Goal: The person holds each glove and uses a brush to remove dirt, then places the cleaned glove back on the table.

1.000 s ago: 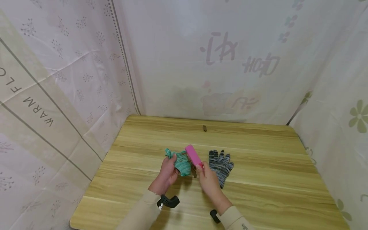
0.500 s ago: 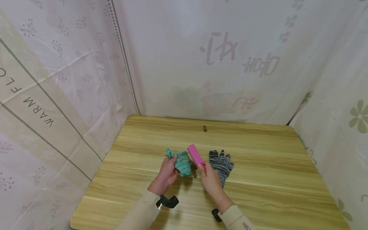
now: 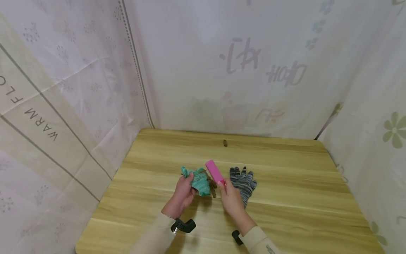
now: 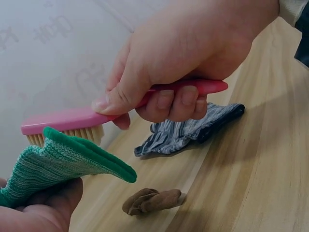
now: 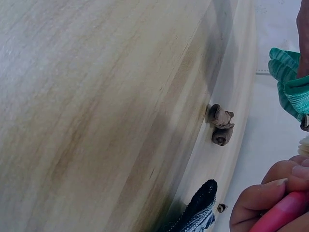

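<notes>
In the head view my left hand (image 3: 183,190) grips a green striped knitted glove (image 3: 201,183), thumb on top. My right hand (image 3: 233,201) holds a pink brush (image 3: 214,171) by its handle, fingers wrapped round it. In the left wrist view the pale bristles (image 4: 89,134) point down at the glove's far side, close to the fabric; whether they touch is hard to tell. A small brown bit (image 5: 305,122) sits between glove and bristles in the right wrist view. Below lies a brown rolled bundle (image 4: 150,200) on the table.
A grey-and-black striped glove (image 3: 243,184) lies flat, fingers away from me, just right of my right hand. Near the back edge of the wooden table (image 3: 285,169) is a small brown roll (image 3: 225,143). Patterned cloth curtains (image 3: 196,70) hang at the back and both sides.
The brush has shifted slightly right and away from the green glove, showing more of the brown bundle beneath. My left hand keeps its grip. The head view has tilted a little.
</notes>
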Demonstrator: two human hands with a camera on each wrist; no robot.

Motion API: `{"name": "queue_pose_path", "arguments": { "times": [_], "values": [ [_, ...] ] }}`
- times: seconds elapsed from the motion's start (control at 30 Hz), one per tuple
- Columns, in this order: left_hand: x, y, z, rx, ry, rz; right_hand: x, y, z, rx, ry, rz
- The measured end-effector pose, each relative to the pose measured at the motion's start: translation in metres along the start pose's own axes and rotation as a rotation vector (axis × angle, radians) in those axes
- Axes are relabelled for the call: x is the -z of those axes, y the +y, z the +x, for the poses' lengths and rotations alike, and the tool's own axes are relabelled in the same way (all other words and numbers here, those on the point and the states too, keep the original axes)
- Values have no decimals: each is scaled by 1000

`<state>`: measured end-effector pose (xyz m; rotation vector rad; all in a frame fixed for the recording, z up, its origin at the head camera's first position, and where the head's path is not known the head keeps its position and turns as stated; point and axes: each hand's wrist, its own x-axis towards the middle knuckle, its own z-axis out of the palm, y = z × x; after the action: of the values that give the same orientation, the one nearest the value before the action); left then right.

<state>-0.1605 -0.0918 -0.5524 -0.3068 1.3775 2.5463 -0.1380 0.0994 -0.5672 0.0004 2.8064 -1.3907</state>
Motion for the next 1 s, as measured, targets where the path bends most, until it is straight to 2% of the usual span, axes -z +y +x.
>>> {"name": "queue_pose_path", "arguments": {
  "times": [0.17,0.37,0.6,0.77,0.9,1.0],
  "values": [
    [1,0,1,11,-36,-13,2,3,4,-22,-7,16],
    [2,3,2,20,-53,-57,3,12,6,-54,27,22],
    [0,6,2,30,-35,-89,5,-10,-1,-24,17,103],
    [-5,3,2,3,-39,-24,2,-27,-6,27,16,155],
    [-8,0,2,-23,-18,49,0,-38,-8,53,14,167],
    [-10,-1,2,-20,1,69,-1,-42,-8,62,16,159]
  ]
}}
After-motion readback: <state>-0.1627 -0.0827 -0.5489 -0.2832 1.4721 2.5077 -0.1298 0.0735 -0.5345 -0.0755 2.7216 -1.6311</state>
